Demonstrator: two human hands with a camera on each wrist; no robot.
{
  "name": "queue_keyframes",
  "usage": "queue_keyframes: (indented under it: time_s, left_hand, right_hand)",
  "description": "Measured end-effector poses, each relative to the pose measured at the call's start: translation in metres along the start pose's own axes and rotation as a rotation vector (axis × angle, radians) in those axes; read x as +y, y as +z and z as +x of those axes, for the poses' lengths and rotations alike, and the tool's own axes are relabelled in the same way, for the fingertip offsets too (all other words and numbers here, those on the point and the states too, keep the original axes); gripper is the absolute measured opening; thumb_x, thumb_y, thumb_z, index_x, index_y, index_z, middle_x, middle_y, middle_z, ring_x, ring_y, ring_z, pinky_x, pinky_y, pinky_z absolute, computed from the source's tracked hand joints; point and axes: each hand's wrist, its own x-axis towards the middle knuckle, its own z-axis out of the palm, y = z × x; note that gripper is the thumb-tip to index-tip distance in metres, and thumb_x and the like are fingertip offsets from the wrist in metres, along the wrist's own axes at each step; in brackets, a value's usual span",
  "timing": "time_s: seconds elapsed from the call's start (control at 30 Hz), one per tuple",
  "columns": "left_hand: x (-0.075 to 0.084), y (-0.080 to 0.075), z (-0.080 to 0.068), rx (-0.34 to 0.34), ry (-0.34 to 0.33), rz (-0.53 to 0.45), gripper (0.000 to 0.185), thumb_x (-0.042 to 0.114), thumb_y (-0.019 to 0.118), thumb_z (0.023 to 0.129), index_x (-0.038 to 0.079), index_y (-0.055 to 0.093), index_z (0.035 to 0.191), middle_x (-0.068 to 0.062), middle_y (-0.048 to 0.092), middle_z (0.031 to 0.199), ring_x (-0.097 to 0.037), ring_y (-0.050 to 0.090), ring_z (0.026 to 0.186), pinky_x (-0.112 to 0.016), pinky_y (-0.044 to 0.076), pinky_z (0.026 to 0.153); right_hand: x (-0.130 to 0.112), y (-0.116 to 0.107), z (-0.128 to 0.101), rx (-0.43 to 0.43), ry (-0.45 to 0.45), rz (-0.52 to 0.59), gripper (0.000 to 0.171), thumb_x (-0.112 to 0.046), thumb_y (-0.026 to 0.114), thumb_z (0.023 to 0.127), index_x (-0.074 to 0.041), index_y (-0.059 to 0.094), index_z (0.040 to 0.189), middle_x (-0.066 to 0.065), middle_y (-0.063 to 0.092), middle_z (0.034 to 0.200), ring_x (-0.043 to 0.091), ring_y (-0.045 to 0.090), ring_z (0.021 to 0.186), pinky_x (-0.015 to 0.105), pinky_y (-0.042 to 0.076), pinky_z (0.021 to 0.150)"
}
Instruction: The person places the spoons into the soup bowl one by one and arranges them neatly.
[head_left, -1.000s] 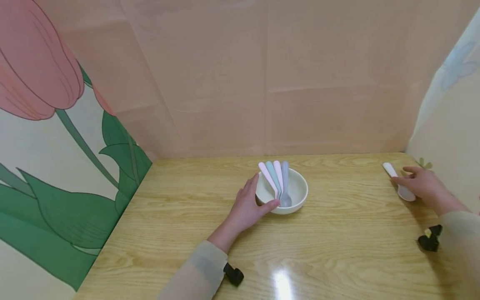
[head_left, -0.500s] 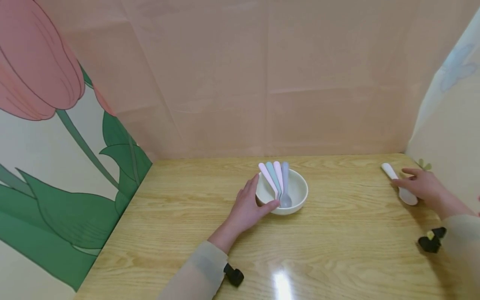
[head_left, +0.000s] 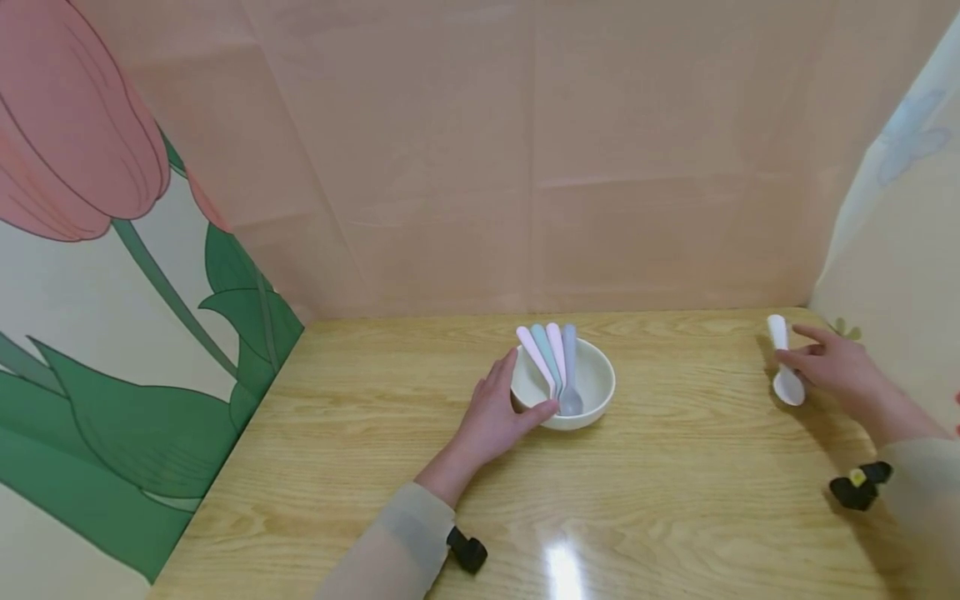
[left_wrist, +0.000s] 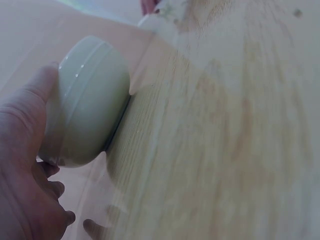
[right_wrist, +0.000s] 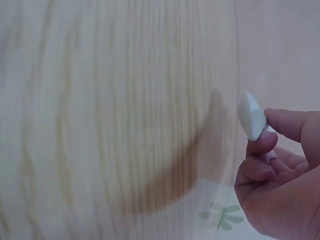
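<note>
A pale green bowl [head_left: 592,398] [left_wrist: 87,105] stands mid-table with several pastel spoons [head_left: 553,358] leaning in it, handles fanned toward the back. My left hand [head_left: 504,410] [left_wrist: 22,165] cups the bowl's near-left side, thumb and fingers curled round its wall. At the far right my right hand [head_left: 825,367] [right_wrist: 277,170] pinches a white spoon [head_left: 783,362] [right_wrist: 251,117] and holds it lifted off the wooden table [head_left: 675,492], bowl end down.
Pink panels close the back, a tulip-print wall [head_left: 112,292] the left, a pale wall [head_left: 900,250] the right. Black wrist-camera mounts [head_left: 468,552] [head_left: 855,486] show at both sleeves. A glare spot [head_left: 564,567] lies on the near table.
The right hand has picked the white spoon up from the table and tilted it more upright, shifting slightly left. The left hand and the bowl have stayed put.
</note>
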Motion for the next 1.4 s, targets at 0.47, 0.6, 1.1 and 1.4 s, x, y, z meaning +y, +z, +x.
queue_keyframes:
  time_s: [0.47, 0.6, 1.1, 1.4]
  left_hand:
    - [0.0, 0.0, 0.0, 0.002, 0.001, 0.006, 0.116, 0.073, 0.075, 0.096, 0.018, 0.016, 0.179, -0.005, 0.027, 0.181, -0.034, 0.03, 0.163, -0.057, 0.027, 0.13]
    - [0.0, 0.0, 0.0, 0.001, -0.002, 0.006, 0.116, 0.072, 0.075, 0.095, 0.018, 0.016, 0.179, -0.005, 0.027, 0.181, -0.034, 0.03, 0.163, -0.058, 0.029, 0.129]
    - [-0.001, 0.0, -0.002, -0.003, 0.008, -0.006, 0.115, 0.073, 0.074, 0.096, 0.018, 0.016, 0.179, -0.005, 0.026, 0.181, -0.034, 0.03, 0.163, -0.058, 0.029, 0.128]
    - [-0.001, 0.001, -0.002, 0.001, -0.001, -0.008, 0.116, 0.074, 0.074, 0.095, 0.018, 0.017, 0.179, -0.004, 0.027, 0.181, -0.036, 0.032, 0.161, -0.059, 0.033, 0.126]
  right_hand:
    - [-0.031, 0.022, 0.005, 0.031, -0.045, 0.262, 0.088, -0.012, 0.065, 0.113, 0.009, 0.001, 0.17, -0.008, 0.071, 0.093, 0.004, 0.064, 0.076, 0.02, 0.057, 0.068]
    - [-0.04, 0.029, 0.004, 0.024, -0.053, 0.323, 0.091, -0.009, 0.066, 0.112, 0.004, -0.001, 0.172, -0.012, 0.072, 0.09, 0.004, 0.065, 0.075, 0.02, 0.057, 0.069]
    - [-0.078, 0.049, 0.002, 0.025, -0.074, 0.461, 0.098, -0.007, 0.068, 0.111, -0.009, -0.004, 0.177, -0.01, 0.071, 0.09, 0.007, 0.067, 0.073, 0.021, 0.057, 0.069]
    - [-0.099, 0.061, 0.002, 0.025, -0.103, 0.565, 0.103, -0.002, 0.069, 0.108, -0.009, -0.008, 0.176, -0.006, 0.068, 0.088, 0.009, 0.069, 0.071, 0.022, 0.057, 0.067]
